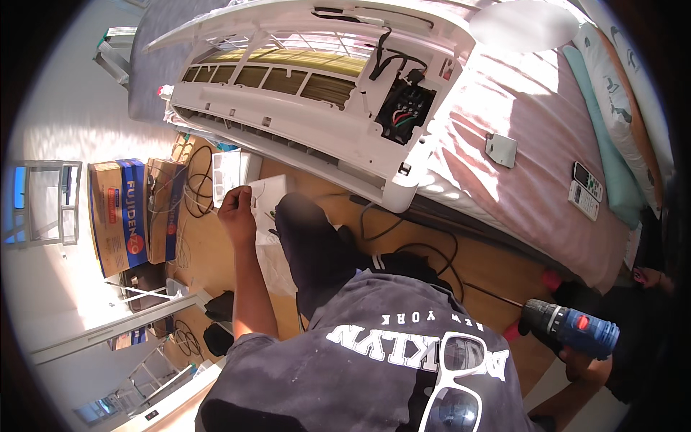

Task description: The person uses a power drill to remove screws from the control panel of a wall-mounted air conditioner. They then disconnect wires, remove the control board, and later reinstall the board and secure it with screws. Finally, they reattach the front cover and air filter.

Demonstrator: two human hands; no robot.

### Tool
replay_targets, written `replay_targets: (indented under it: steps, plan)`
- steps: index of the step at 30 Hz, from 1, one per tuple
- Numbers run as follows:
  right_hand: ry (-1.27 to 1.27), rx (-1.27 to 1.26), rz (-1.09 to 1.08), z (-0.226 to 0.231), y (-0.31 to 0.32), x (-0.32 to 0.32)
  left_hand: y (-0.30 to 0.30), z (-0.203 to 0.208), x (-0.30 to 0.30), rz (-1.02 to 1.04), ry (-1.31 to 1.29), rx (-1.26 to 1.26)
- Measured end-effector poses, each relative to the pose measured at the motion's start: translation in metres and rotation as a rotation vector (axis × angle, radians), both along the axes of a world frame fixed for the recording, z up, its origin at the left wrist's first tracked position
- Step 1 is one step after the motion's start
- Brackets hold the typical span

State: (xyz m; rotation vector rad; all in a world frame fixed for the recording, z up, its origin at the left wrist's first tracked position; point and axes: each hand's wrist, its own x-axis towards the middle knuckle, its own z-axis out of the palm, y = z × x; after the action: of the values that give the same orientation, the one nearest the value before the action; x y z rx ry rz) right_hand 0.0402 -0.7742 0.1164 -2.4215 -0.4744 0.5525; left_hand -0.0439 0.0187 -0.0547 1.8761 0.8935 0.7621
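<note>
My right hand (586,366) grips a blue and black cordless drill (576,327) by its handle, the long thin bit pointing left. My left hand (237,204) is raised with its fingers closed together; what they hold, if anything, I cannot make out. Ahead of me a white split air conditioner indoor unit (273,115) rests at the edge of the bed, its front panel (309,18) lifted. On its right side a dark wiring recess (405,111) lies exposed, with red, green and white wires. A small pale cover plate (502,150) lies on the bed to the right.
A pink-sheeted bed (533,122) holds a white remote control (584,200) and pillows (619,93). Cardboard boxes (119,216) and coiled cable (200,183) stand at left. A white box (277,191) is beside my knee. Another person's hand (651,278) shows at far right.
</note>
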Motion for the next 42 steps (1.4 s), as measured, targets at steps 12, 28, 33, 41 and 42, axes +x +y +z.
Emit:
replay_targets:
  steps: [12,28,33,41,42]
  plan:
    - [0.489,-0.304,-0.208,-0.388,0.132,-0.122,-0.068,-0.128,-0.007,-0.541,0.823,0.456]
    - [0.284,-0.498,-0.477,-0.655,0.172,-0.179,-0.068,-0.131,-0.042,-0.572,0.914,0.569]
    - [0.333,-0.445,-0.250,-0.753,0.154,-0.204,-0.061,-0.115,-0.047,-0.714,0.858,0.467]
    - [0.740,-0.279,0.484,-0.588,0.166,-0.088,-0.093,0.049,0.019,-0.857,0.409,0.310]
    - [0.752,-0.146,0.538,-0.527,0.175,-0.059,-0.100,0.077,0.033,-0.827,0.323,0.306]
